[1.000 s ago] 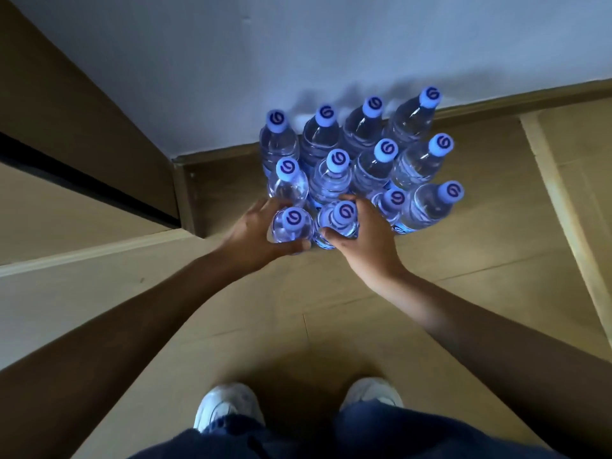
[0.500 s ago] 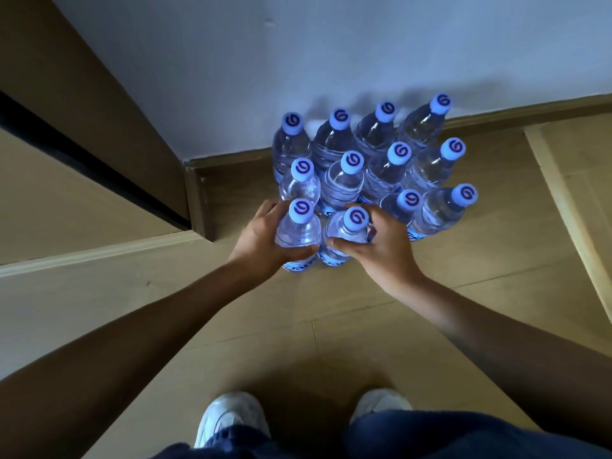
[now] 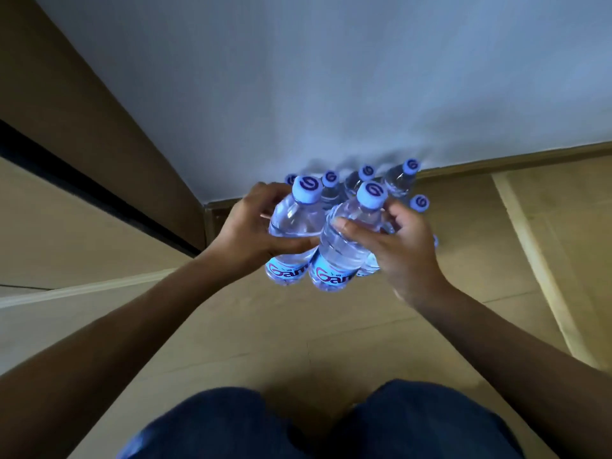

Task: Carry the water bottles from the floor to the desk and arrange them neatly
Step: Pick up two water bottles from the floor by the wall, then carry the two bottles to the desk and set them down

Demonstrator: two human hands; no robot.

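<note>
The left hand (image 3: 246, 231) grips one bottle (image 3: 293, 231) round its middle, thumb across the near side. The right hand (image 3: 402, 250) grips a second bottle (image 3: 341, 251) the same way, thumb laid across its upper body. Both bottles are off the floor (image 3: 298, 342), tilted with their caps toward the far side, and they touch each other side by side between the hands. Behind them, the other bottles (image 3: 402, 178) stand on the floor against the white wall (image 3: 331, 77); most are hidden by the held pair and blurred, so their count is unclear. A brown panel (image 3: 82, 111) runs along the left. Dark trousers (image 3: 331, 425) show at the near edge.
</note>
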